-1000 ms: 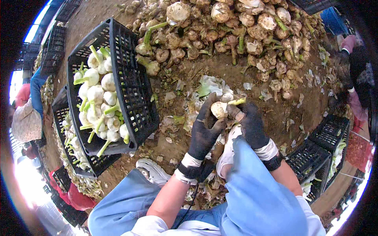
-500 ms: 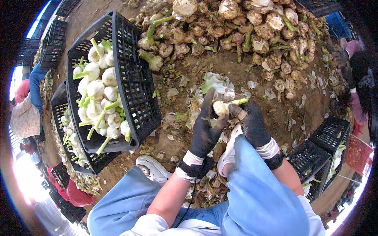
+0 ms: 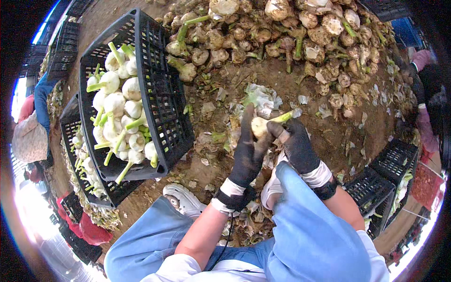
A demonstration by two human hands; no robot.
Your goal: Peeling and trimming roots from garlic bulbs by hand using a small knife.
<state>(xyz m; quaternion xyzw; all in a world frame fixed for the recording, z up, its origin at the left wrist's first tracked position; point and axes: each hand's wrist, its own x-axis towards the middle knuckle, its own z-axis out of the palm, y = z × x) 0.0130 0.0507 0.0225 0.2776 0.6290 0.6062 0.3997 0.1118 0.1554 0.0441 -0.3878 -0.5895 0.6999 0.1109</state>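
Both my hands wear black gloves and hold one pale bulb with a green stalk (image 3: 263,124) above the dirt floor. My left hand (image 3: 247,152) wraps the bulb from the left, fingers up along it. My right hand (image 3: 297,144) grips it from the right, near the stalk end. Peeled white skins (image 3: 263,99) lie on the ground just beyond the bulb. A big heap of dirty, unpeeled bulbs (image 3: 291,33) fills the ground further out.
A black plastic crate (image 3: 164,108) with several clean white bulbs stands to my left, stacked on another filled crate (image 3: 75,155). More black crates (image 3: 390,174) sit at right. Other people work at the left edge (image 3: 30,136) and right edge (image 3: 423,84). My white shoe (image 3: 183,199) rests below.
Both hands stay on the bulb; the view shifted slightly, and the bulb has turned a little, its stalk now pointing right and up.
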